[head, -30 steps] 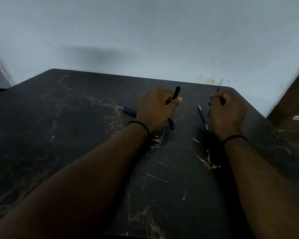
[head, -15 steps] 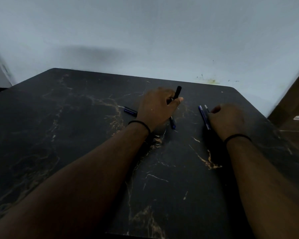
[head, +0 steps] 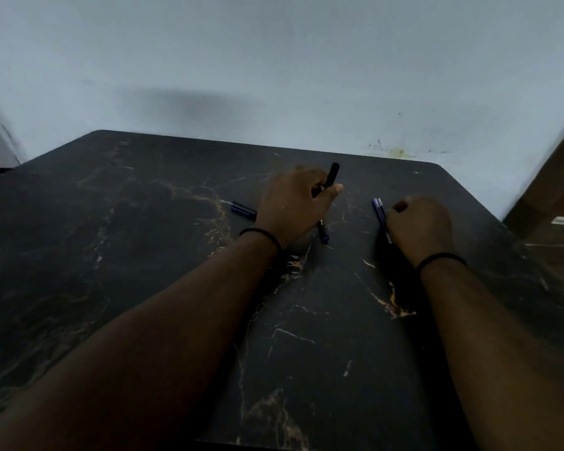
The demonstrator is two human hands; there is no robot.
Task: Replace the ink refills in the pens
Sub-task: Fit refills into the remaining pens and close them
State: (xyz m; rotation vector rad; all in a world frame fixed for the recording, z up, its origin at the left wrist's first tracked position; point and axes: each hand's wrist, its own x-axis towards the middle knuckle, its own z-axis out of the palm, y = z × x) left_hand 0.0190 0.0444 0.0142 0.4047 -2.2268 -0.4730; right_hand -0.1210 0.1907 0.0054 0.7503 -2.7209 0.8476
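Pale wall (head: pixel 274 60) behind, dark stain low right. Black marble-look bench (head: pixel 144 288) with tan veins fills most of the head view; brown floor (head: pixel 554 203) past its right edge.

Both forearms reach in from the bottom, a thin black band on each wrist.

Left hand (head: pixel 293 209) sits near bench centre, fingers curled round a black pen (head: pixel 332 174) whose far end sticks up past the thumb; its lower, bluish end (head: pixel 323 234) shows below the hand, close to the bench.

Right hand (head: pixel 419 226) rests on the bench, knuckles up, fingers curled under. Cannot tell whether it grips anything.

Two blue pens (head: pixel 381 218) lie side by side on the bench, touching the right hand's left edge, near ends hidden under it.

One more blue pen (head: pixel 243 209) lies flat left of the left hand, partly hidden by the wrist.
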